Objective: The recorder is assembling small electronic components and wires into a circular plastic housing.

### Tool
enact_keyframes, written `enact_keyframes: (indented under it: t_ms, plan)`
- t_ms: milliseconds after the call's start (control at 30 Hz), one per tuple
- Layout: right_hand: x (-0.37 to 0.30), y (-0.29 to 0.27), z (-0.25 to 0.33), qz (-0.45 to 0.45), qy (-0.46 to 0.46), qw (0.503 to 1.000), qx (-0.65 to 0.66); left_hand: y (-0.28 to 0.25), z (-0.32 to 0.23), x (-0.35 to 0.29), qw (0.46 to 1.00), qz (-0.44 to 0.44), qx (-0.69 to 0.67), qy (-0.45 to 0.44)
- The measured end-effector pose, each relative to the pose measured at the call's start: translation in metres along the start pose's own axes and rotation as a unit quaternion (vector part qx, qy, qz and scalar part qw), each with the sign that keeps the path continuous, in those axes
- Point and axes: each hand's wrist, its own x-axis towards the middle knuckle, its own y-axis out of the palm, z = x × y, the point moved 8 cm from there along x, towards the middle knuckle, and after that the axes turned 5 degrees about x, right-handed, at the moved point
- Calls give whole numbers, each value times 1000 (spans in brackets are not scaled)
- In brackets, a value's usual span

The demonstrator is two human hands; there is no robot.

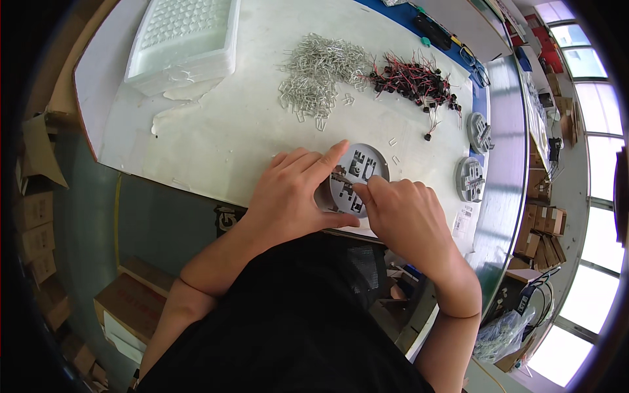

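A round grey plastic part (371, 157) with dark fittings on its face is at the table's front edge. My left hand (288, 190) is closed around its left side, forefinger along the upper rim and thumb at the lower rim. Over the right side of the same part, my right hand (406, 213) is closed in a pinch. A thin dark piece (341, 177) lies across the face toward the right fingertips, which hide its end. Whether those fingers grip it, I cannot tell. Two small U-shaped metal clips (394, 150) lie just beyond the part.
Farther back are a heap of metal clips (314, 75) and a pile of black components with red wires (413, 82). A white foam box (183, 69) stands at the back left. Two similar round grey parts (470, 180) lie at the right edge, near cables and tools (436, 29).
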Motion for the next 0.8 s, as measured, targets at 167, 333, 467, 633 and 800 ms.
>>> enact_keyframes:
  t_ms: [167,333,467,633,800]
  plan:
    - [-1,-1,7,-3,-15,999,-39,-1,1,0,1000,1,2,-2]
    - [-3,-3,14,-8,-24,998,-63,-1,1,0,1000,-3,-2,-1]
    - [-7,-1,13,-9,4,997,-71,1,2,-1,1000,5,-13,-8]
    - [-11,10,6,11,6,996,-92,0,-2,-2,1000,16,14,11]
    - [-9,16,-18,8,19,1000,-19,-6,4,-2,999,33,-40,5]
